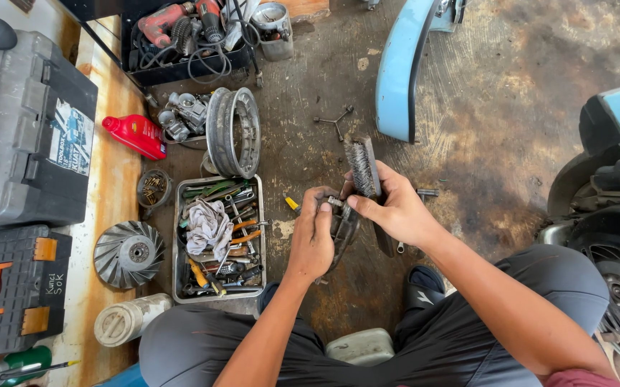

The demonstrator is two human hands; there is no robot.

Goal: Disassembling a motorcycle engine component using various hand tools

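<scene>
My right hand point(394, 208) grips a wire brush point(362, 166) with dark bristles, its head pointing away from me. The bristles rest against a small dark metal part point(343, 223) that my left hand point(312, 236) holds from the left side. Both hands meet above the stained concrete floor, just in front of my knees. The lower part of the metal piece is hidden behind my left hand.
A metal tray point(178, 287) of hand tools and a rag sits left of my hands. Beyond it stand a wheel rim point(233, 130), a carburettor, a red bottle point(138, 135) and toolboxes point(27, 136). A light blue scooter panel point(400, 68) stands ahead; a scooter wheel point(614, 276) is at right.
</scene>
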